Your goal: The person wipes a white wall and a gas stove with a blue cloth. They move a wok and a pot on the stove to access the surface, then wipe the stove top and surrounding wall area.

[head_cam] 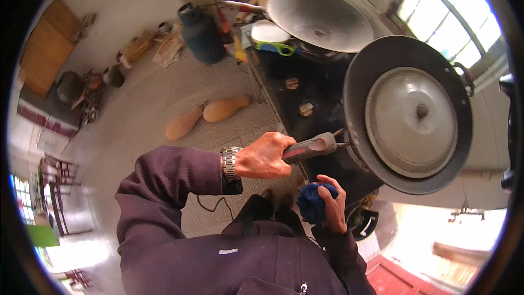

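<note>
My left hand [266, 155], with a metal-banded watch at the wrist, is closed round the handle [311, 148] of a dark wok [356, 119]. Inside that wok sits a round metal lid [409, 131] with a dark knob. My right hand [331, 205] holds a bunched blue cloth [313, 203] near the front edge of the black stove top [323, 127], below the wok handle. Two knobs [306, 110] show on the stove top. Behind, a second, lighter metal wok [319, 18] rests over the far burner.
A white dish [269, 32] and a green-handled utensil [286, 50] lie beside the far wok. A gas cylinder [200, 35] stands on the floor past the counter's end. Two gourds [225, 108] lie on the floor at the left. Windows [450, 12] are behind the stove.
</note>
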### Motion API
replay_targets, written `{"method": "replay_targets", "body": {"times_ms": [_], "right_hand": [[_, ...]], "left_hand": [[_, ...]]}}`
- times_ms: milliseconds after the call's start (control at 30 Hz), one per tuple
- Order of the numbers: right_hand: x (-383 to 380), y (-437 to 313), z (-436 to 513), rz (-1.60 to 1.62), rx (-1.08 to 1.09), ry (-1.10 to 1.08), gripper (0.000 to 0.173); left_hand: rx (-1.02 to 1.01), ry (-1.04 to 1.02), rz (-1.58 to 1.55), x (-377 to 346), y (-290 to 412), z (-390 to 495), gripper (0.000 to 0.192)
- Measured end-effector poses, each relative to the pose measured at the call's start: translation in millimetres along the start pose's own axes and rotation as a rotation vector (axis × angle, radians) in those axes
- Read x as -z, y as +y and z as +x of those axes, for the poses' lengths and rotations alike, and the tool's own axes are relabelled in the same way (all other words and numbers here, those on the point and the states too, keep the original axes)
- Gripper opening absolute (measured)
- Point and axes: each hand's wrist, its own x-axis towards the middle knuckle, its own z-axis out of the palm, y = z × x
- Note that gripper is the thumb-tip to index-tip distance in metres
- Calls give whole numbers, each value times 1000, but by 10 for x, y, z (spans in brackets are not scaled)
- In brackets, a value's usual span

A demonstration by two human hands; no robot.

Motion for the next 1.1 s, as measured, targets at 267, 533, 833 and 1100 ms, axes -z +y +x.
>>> {"method": "replay_targets", "body": {"times_ms": [267,533,833,1100], "right_hand": [[-382,188,317,-221,45,-37,25],[-1286,328,753,-362,75,2,18],[-2612,417,1098,-225,-62,-7,17],[-2802,454,1337,-203,-93,-22,17]], "left_hand": [[100,347,4,673,-279,-520,26],[374,537,124,1571,-1040,-1532,29],[522,829,-159,2383,-1965,-2755,15],[635,936,-280,2387,-2567,-3217,12]]}}
